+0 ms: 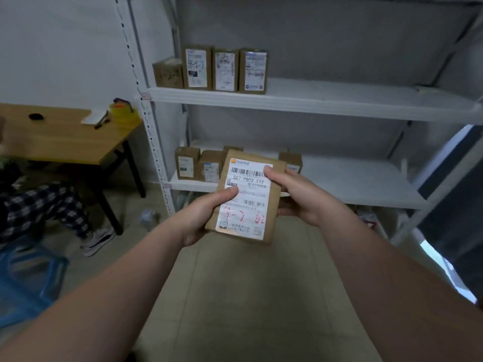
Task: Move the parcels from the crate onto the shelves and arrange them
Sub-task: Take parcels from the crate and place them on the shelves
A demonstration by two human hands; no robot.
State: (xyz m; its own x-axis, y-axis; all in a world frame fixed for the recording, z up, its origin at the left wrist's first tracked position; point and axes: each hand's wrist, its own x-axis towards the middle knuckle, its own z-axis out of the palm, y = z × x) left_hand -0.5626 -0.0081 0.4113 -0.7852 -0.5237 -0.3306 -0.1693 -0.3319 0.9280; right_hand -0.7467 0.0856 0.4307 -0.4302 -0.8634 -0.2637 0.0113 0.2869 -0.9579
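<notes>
I hold a flat brown parcel (248,205) with a white shipping label and red handwriting in front of the white shelving. My left hand (206,212) grips its lower left side with the thumb on the label. My right hand (292,194) grips its right edge, thumb over the barcode. Several brown parcels (224,70) stand upright in a row at the left end of the upper shelf (339,103). More small parcels (198,165) stand at the left of the lower shelf (352,184), partly hidden behind the held parcel. The crate is out of sight.
A wooden table (65,137) with a yellow container, pen and paper stands to the left. A seated person's checked trouser leg and shoe (96,241) are below it. A blue stool (28,278) sits at lower left. A plastic bottle (149,218) lies on the floor.
</notes>
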